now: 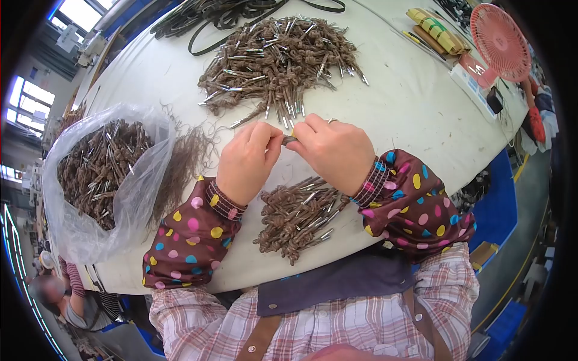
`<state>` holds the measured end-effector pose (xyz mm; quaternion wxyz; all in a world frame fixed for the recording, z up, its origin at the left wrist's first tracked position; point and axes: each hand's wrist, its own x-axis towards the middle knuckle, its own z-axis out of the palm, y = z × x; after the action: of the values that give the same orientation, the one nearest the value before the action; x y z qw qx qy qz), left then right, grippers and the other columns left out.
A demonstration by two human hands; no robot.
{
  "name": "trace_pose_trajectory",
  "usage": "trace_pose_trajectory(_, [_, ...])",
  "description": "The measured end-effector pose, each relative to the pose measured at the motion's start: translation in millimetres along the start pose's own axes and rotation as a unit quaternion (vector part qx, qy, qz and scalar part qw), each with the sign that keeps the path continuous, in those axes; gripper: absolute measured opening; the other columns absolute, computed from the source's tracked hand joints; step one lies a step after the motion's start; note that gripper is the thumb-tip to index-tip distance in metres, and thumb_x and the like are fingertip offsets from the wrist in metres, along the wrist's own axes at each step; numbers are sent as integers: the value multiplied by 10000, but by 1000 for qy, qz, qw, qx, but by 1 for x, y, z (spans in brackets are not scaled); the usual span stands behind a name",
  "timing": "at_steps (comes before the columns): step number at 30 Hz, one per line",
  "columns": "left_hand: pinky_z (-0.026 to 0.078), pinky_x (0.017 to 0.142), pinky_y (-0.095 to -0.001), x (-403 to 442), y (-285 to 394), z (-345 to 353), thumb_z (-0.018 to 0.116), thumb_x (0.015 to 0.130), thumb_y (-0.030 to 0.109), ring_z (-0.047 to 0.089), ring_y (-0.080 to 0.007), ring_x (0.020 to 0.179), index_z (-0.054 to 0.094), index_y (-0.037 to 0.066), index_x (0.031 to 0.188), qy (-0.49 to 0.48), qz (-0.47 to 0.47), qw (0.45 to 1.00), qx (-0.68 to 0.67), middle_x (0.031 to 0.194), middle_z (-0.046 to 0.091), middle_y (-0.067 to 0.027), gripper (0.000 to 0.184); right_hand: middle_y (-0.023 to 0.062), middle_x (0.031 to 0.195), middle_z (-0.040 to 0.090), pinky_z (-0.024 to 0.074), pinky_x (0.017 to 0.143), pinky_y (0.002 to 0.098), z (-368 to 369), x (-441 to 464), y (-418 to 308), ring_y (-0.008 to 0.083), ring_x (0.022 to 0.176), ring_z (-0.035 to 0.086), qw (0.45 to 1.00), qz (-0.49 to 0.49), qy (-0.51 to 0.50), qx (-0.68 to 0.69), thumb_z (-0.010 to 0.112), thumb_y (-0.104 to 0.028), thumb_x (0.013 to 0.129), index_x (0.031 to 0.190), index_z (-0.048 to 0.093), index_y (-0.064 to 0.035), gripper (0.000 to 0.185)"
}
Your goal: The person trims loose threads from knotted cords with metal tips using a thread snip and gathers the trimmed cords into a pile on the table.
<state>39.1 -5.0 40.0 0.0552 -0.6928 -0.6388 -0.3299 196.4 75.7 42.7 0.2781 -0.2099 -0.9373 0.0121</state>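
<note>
My left hand (pixel 248 157) and my right hand (pixel 335 151) meet over the table, fingers pinched on a short piece of brown cord (pixel 289 140). Most of the cord is hidden by my fingers. Just beyond my hands lies a large heap of knotted brown cords (pixel 280 57) with shiny metal tips. Nearer to me, below my hands, is a smaller pile of similar knotted cords (pixel 295 219). Loose brown threads (pixel 186 162) lie to the left of my left hand.
A clear plastic bag (pixel 141 201) full of knotted cords stands at the left. Black straps (pixel 208 21) lie at the back. At the right are a pink fan (pixel 500 42), a white power strip (pixel 472 87) and a yellow package (pixel 436 30). A person (pixel 75 301) sits at lower left.
</note>
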Motion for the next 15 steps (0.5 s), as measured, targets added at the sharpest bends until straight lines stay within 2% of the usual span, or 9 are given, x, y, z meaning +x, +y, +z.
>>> trace_pose_trajectory(4, [473, 579, -338, -2, -1, 6, 641, 758, 56, 570, -246, 680, 525, 56, 805, 3, 18, 1000, 21, 722, 556, -68, 125, 29, 703, 502, 454, 503, 298, 2, 0, -2, 196, 562, 568, 999, -17, -10, -48, 659, -267, 762, 772, 513, -110, 215])
trace_pose_trajectory(7, [477, 582, -336, -4, -2, 8, 641, 757, 52, 576, -248, 689, 524, 54, 814, 5, 16, 1000, 11, 731, 564, -70, 130, 27, 705, 515, 455, 504, 313, 2, -1, 0, 206, 579, 578, 999, -19, -11, -33, 659, -262, 760, 777, 516, -100, 217])
trace_pose_trajectory(11, [482, 591, -317, -4, -4, 6, 630, 769, 30, 591, -242, 684, 520, 32, 824, -6, -38, 998, -46, 753, 584, -84, 123, 49, 793, 584, 470, 553, 314, 2, 1, 16, 227, 616, 586, 992, 53, -22, 116, 679, -286, 763, 856, 549, -53, 282])
trace_pose_trajectory(13, [483, 599, -309, -3, -9, 4, 624, 778, 22, 598, -236, 677, 522, 20, 832, 0, -66, 995, -79, 758, 594, -91, 115, 60, 833, 610, 474, 584, 310, 3, 4, 32, 215, 630, 590, 967, 103, -33, 230, 690, -298, 769, 894, 560, -28, 324])
trace_pose_trajectory(15, [483, 607, -304, -3, -17, 5, 618, 787, 18, 603, -230, 669, 529, 11, 844, 18, -77, 991, -105, 759, 601, -97, 106, 90, 853, 621, 479, 628, 322, 8, 3, 45, 226, 688, 609, 937, 119, -73, 319, 700, -366, 746, 937, 576, -36, 401])
